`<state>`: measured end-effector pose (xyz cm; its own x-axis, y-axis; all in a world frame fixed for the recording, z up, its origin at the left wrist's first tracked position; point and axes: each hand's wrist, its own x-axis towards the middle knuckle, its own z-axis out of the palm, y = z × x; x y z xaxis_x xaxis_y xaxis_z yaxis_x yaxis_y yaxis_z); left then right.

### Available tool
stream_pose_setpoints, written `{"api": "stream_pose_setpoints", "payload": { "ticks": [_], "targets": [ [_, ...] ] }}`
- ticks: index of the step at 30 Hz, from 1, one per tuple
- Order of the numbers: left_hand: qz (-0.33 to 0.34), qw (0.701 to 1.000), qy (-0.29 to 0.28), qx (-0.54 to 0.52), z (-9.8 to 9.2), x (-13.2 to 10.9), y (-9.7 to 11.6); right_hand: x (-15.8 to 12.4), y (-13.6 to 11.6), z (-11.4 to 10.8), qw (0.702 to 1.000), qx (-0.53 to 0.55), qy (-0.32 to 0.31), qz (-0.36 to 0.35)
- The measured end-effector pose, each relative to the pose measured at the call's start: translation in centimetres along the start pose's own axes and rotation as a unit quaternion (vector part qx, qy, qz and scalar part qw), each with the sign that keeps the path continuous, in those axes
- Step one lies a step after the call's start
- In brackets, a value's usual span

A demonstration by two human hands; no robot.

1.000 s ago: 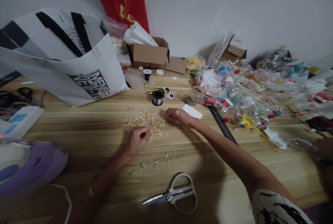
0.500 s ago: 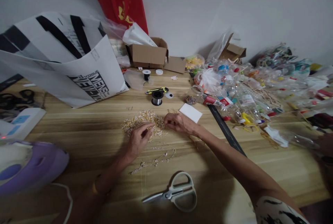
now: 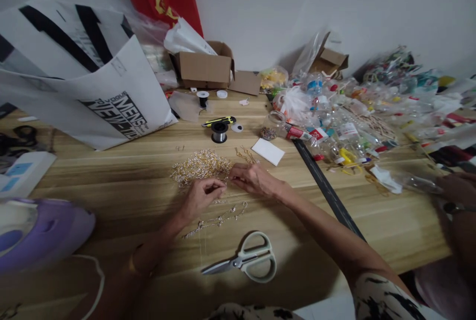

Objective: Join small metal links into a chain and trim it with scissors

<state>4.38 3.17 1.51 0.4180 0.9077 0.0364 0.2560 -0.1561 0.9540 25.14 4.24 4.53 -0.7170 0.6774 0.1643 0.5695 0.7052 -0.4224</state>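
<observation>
A loose pile of small gold and silver beads or findings [image 3: 199, 165] lies on the wooden table. At its front edge my left hand [image 3: 203, 195] has thumb and fingertips pinched together. My right hand [image 3: 253, 179] faces it at the pile's right side, fingers curled and pressed together. What either holds is too small to make out. Below them lies a silver beaded chain [image 3: 219, 219]. White-handled scissors [image 3: 247, 260] rest nearer me. A wire spool [image 3: 219, 133] and a yellow cutter [image 3: 218, 121] stand behind the pile, and a white card [image 3: 268, 151] lies to the right.
A large white bag [image 3: 122, 97] and purple appliance [image 3: 48, 233] are at the left. A cardboard box [image 3: 204, 68] stands behind. Plastic bottles [image 3: 345, 132] and a bead jar [image 3: 273, 124] crowd the right, where another person's hand [image 3: 459, 186] shows.
The view has shifted, so most things appear slightly higher and farther left. My left hand has drawn back toward the pile's front edge, and its fingers are closer together. My right hand stays beside it.
</observation>
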Motion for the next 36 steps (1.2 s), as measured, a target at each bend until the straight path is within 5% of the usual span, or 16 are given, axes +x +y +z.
{"api": "stream_pose_setpoints", "payload": {
  "ticks": [11, 20, 36],
  "targets": [
    [-0.006, 0.999, -0.002, 0.048, -0.2, 0.1, -0.6, -1.7, 1.6, 0.7, 0.996, 0.002, 0.057, 0.063],
    [-0.001, 0.993, -0.048, 0.105, 1.0, -0.3, 1.2, -2.3, -2.8, 2.0, 0.984, 0.154, 0.038, 0.083],
    [-0.004, 0.983, -0.067, 0.171, 1.6, 0.2, 1.3, -3.8, -3.2, 1.9, 0.988, -0.005, 0.024, 0.154]
  ]
}}
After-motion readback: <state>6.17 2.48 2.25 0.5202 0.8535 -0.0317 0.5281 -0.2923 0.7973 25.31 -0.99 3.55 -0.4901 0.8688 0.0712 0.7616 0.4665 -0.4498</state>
